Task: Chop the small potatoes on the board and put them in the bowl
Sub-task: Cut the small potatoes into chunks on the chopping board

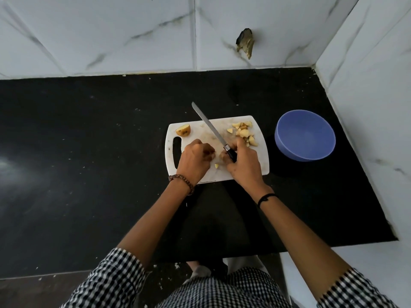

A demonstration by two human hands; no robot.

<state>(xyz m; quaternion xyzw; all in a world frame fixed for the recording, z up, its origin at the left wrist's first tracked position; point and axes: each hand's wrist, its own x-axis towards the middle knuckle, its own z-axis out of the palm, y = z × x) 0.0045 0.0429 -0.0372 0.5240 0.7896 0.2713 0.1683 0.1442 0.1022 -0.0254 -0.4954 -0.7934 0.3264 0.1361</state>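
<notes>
A black table (89, 152) fills a corner of white marble-tiled wall (133, 30). On it, the right hand (243, 165) has its fingers (226, 161) clamped round the dark handle of a knife (213, 132). The long blade slants up and away to the left from them, over the white board (263, 161) and past its far edge. The left hand (194, 160) sits on the board just left of the right fingers, its own fingers curled down and together; I cannot tell whether they pinch a potato piece. Pale potato shows between the two sets of fingers, and one small cut piece (216, 166) lies just below them on the board. Beyond the right fingers, on the far right part of the board, lies a heap of chopped pieces (243, 133). Beyond the left fingers, at the far left corner above the board's handle slot, sits a potato half (183, 130). Right of the right fingers, off the board and apart from it, stands a blue bowl (304, 135). A bead bracelet (175, 177) circles the left wrist and a black band (265, 197) the right. Checked sleeves (115, 278) end near the elbows.
</notes>
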